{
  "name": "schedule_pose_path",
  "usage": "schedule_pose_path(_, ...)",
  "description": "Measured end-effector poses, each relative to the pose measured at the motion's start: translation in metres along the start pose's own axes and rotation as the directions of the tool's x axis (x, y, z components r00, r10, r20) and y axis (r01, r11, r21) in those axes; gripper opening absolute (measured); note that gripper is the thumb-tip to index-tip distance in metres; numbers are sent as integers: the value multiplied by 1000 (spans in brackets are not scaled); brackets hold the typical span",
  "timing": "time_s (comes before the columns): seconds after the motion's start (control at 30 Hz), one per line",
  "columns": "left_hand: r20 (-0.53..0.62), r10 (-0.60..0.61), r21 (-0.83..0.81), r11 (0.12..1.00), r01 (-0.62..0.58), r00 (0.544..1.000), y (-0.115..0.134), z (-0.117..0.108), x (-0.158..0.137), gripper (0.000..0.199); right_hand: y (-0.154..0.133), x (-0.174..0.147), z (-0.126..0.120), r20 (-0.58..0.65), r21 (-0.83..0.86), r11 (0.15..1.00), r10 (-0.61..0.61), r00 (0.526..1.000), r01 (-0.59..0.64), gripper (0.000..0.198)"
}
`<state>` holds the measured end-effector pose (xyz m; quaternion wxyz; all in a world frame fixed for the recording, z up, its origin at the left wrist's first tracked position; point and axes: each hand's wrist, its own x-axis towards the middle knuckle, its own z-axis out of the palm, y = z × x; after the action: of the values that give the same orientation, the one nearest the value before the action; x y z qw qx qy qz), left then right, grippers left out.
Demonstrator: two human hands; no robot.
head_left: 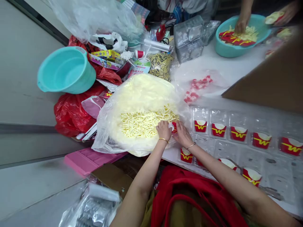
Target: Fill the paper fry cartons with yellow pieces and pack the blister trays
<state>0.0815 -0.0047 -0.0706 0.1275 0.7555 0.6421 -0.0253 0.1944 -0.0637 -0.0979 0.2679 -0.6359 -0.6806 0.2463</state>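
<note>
A small red french-fry carton [174,127] with a white inner side lies at the right edge of a heap of pale yellow toy fries [139,123]. My right hand [182,135] grips the carton from its right side. On the left, my left hand [164,130] has its fingers curled at the carton's white opening, over the edge of the heap; what is in them is hidden. The fries rest on an opened clear plastic bag [106,132].
Clear blister trays [220,115] with red cartons line the right side. A turquoise basin [63,69] sits at left among red bags [71,110]. At the back right, another person's hands [241,23] work over a second basin [227,49]. A cardboard flap [270,75] juts in.
</note>
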Motion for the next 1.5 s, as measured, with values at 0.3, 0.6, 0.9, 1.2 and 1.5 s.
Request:
schedule_pose_path(0.3, -66, 72, -408, 908, -93, 995, -31, -11, 0, 18, 9, 9, 10, 67, -69, 993, 101, 993, -96, 79)
schedule_pose_path(0.6, 129, 124, -801, 598, 30, 984, -81, -42, -24, 16, -36, 8, -3, 54, 33, 981, -195, 979, 193, 81)
schedule_pose_path(0.9, 109, -41, 45, 998, 36, 993, -183, -73, -20, 33, -41, -13, 17, 138, 173, 985, -43, 989, 19, 74)
schedule_pose_path(1.2, 141, -220, -948, 250, 195, 965, -156, -67, 10, 22, -48, 10, 6, 61, 181, 983, 17, 998, -28, 81)
schedule_pose_path(1.5, 170, 64, -964, 219, 152, 983, -98, -72, 1, 27, -74, 39, 5, 63, 209, 976, -77, 995, 63, 73)
